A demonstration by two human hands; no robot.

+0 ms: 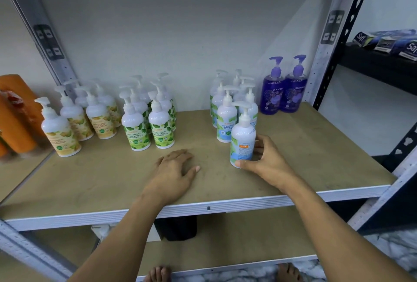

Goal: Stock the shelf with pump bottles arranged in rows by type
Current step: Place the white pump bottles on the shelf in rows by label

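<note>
The right hand (268, 159) grips a white plastic pump bottle with a blue-and-green label (243, 137), thumb across its base at the front and fingers curled round its right side. The bottle stands upright on the tan board of the metal-framed shelf (101, 182), its back label facing the camera. The left hand (174, 168) lies palm down on the board, well to the left of the bottle, fingers loosely spread and holding nothing. Just behind the held bottle stands a cluster of matching blue-label pump bottles (226, 121), running back toward the wall. To their right, near the rear upright, two translucent purple pump bottles (283, 92) stand side by side. To the left, apart from the blue group, is a cluster of white pump bottles with green leaf labels (146, 123), and further left a cluster with yellow labels (79, 117), one standing forward near the board's left edge. Orange packages (15, 112) lie beyond that edge. Blue and white boxes (388, 42) sit on a neighbouring dark shelf at right.
</note>
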